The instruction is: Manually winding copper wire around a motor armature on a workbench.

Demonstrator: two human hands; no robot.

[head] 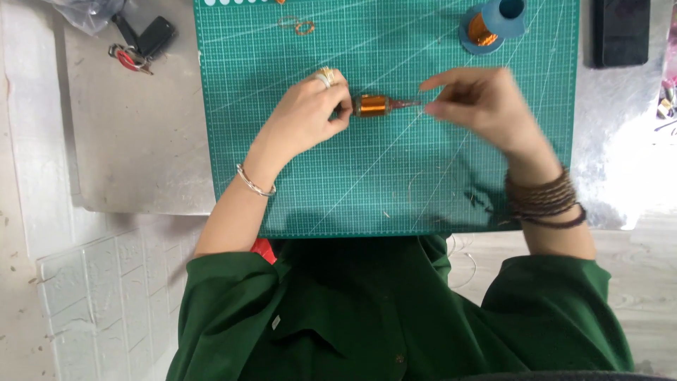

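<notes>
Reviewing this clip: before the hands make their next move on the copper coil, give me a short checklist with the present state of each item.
1. Left hand grips the copper coil at its left end: ok.
2. Right hand pinches at the coil's thin grey tip: ok, though blurred.
3. Coil sits over the green cutting mat, not off its edge: ok.
4. Wire runs taut from the coil to the blue spool: cannot tell, no strand visible.
5. Spool stays on the mat: ok, lying near the far right corner.
6. Keys lie apart from the work: ok, off the mat to the left.
</notes>
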